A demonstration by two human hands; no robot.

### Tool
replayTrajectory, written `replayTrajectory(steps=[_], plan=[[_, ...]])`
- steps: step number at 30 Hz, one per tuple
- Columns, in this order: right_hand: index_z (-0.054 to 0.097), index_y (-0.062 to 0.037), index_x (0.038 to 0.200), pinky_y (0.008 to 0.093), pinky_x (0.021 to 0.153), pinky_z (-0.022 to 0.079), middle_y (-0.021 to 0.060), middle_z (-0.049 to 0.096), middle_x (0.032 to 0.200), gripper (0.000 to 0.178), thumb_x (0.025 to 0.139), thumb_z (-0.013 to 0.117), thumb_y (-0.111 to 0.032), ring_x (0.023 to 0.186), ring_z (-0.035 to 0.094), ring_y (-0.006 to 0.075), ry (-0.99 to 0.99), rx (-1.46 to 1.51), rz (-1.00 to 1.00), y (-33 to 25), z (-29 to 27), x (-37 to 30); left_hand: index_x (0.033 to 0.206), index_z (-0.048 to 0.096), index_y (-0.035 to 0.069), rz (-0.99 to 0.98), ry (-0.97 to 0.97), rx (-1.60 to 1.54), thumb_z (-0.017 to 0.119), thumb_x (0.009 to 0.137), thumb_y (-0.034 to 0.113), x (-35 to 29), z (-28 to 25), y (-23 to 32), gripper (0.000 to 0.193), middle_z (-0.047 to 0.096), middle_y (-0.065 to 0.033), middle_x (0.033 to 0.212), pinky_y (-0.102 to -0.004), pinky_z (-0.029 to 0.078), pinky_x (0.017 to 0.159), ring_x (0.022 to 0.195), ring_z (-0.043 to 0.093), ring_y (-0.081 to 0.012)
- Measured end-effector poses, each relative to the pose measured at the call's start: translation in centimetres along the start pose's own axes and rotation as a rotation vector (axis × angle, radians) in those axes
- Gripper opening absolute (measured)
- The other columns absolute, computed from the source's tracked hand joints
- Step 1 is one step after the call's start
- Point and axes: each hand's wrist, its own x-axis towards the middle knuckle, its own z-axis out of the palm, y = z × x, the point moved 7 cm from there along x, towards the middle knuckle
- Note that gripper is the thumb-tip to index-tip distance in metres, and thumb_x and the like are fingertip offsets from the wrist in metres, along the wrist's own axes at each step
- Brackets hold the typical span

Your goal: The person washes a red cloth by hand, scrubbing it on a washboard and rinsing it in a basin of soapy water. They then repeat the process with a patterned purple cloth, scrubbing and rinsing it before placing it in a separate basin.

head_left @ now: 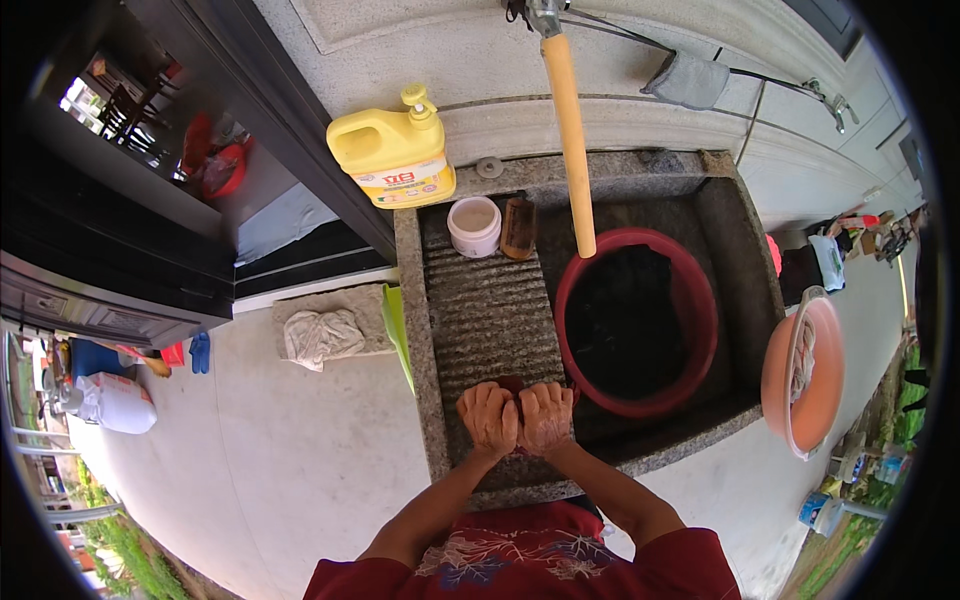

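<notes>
Side by side on the near end of a ridged stone washboard, my two hands are closed. Fingers curl down on a dark red cloth, mostly hidden beneath them. My left hand grips its left part, and my right hand presses against the left one, gripping the right part. To the right, a red basin of dark water sits in the stone sink. At the washboard's far end, a white tub stands beside a brown scrubbing brush.
A yellow pump jug stands at the sink's far left corner. From the tap, a yellow hose hangs over the basin. An orange basin with cloth inside is at the right. A crumpled rag lies on a step at the left.
</notes>
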Motion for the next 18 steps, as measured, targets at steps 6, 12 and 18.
replayTrajectory(steps=[6,12,18], plan=[[0.056,-0.0072,0.074,0.0445,0.064,0.044,0.0145,0.06,0.082,0.023,0.084,0.052,-0.027,0.082,0.059,0.0305,-0.283,-0.018,0.337,3.2,4.4,3.3,0.071,0.056,0.008,-0.16,-0.088,0.031,0.05,0.088,0.04,5.0,3.2,-3.2,0.037,0.053,-0.0057,0.069,-0.0398,0.042,0.062,0.066,0.053,-0.0249],[0.061,-0.0033,0.089,0.0369,0.072,0.046,0.0125,0.061,0.087,0.026,0.087,0.051,-0.027,0.087,0.058,0.0277,-0.063,0.527,0.839,15.5,2.7,0.6,0.1,0.047,0.002,-0.914,-0.702,-0.424,0.07,0.067,0.06,5.1,6.2,-5.2,0.07,0.052,-0.0088,0.08,-0.0396,0.045,0.072,0.072,0.052,-0.0241],[0.058,-0.0054,0.08,0.0274,0.065,0.038,-0.0005,0.047,0.073,0.026,0.088,0.049,-0.029,0.071,0.043,0.0122,0.342,1.008,0.956,20.7,-13.0,1.4,0.095,0.055,0.004,-1.338,-0.75,-1.513,0.061,0.087,0.032,5.8,7.3,-0.7,0.03,0.063,-0.013,0.1,-0.0389,0.053,0.082,0.091,0.063,-0.028]])
